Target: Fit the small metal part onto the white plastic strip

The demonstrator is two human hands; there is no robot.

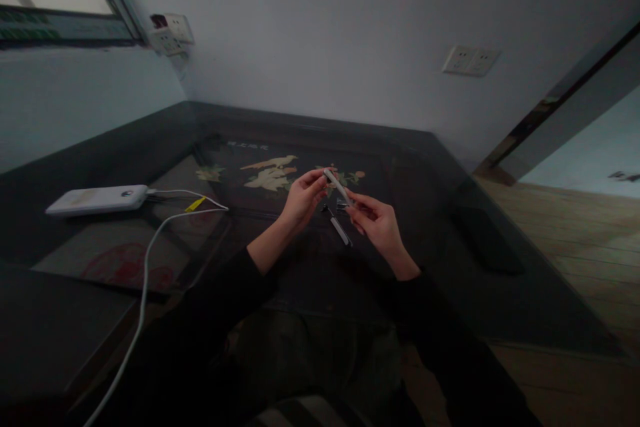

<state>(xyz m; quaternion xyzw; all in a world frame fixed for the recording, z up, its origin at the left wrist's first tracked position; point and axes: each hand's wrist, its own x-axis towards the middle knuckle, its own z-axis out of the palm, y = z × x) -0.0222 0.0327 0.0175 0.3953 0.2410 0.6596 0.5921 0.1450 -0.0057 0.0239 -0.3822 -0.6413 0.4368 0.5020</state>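
Between my two hands, above the dark tabletop, is a slim grey stick-like piece (337, 185), tilted down to the right. My left hand (306, 195) pinches its upper end with the fingertips. Its lower end is gripped by the fingers of my right hand (373, 219). What exactly the piece is, I cannot make out. On the table below lie a second slim grey piece (339, 230) with a thin dark rod beside it, and a few small dark parts (343, 203) close to my right fingertips.
A white power bank (97, 199) lies at the left, with a white cable (146, 267) running toward me and a yellow tag (195, 204) on it. A dark flat object (487, 240) rests at the right of the table (425, 167). Wall sockets (471, 61) are behind.
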